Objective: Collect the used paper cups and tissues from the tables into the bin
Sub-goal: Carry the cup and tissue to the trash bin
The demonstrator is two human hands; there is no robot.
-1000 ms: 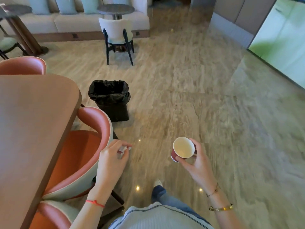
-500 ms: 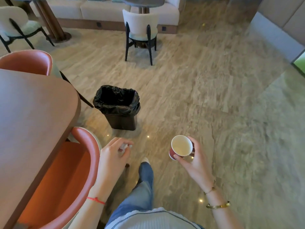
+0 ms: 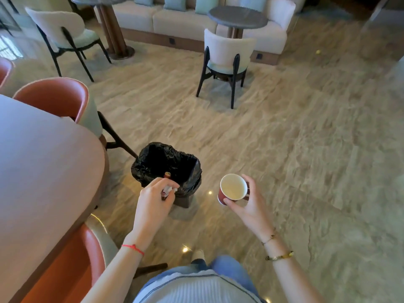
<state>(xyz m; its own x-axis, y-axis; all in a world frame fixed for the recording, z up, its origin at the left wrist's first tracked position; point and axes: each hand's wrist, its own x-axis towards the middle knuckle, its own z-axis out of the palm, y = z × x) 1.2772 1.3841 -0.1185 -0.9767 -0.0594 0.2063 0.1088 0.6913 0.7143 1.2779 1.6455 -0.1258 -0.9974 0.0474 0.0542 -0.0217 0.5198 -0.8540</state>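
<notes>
While both hands are occupied, the scene itemises as follows
Left hand (image 3: 153, 200): raised at the near rim of the bin, fingers curled and pinching a crumpled tissue; red string on the wrist
Tissue (image 3: 168, 189): small white wad, showing between the fingertips of the left hand, level with the bin's near edge in this view
Right hand (image 3: 251, 204): grasping a paper cup from its right and underside, thumb on the near wall, fingers round the far wall; two bracelets on the wrist
Paper cup (image 3: 232, 189): red outside, pale inside, mouth tilted toward the camera; held in the air to the right of the bin, apart from it; nothing can be made out inside
Bin (image 3: 190, 169): dark, lined with a black bag folded over the rim; stands on the floor just beside the rounded end of the worktop
Item in bin (image 3: 167, 174): small reddish-brown object low inside the bag, too small to identify
Worktop (image 3: 43, 171): brown, rounded end, at the left of the view
Orange chairs (image 3: 54, 97): drawn up along the worktop, one at the far side, one at the near edge
Floor (image 3: 306, 149): beige stone-pattern, glossy, with small light reflections
Background: white upholstered chair (image 3: 227, 51) facing a round dark table (image 3: 238, 17), pale sofa (image 3: 181, 20) behind
</notes>
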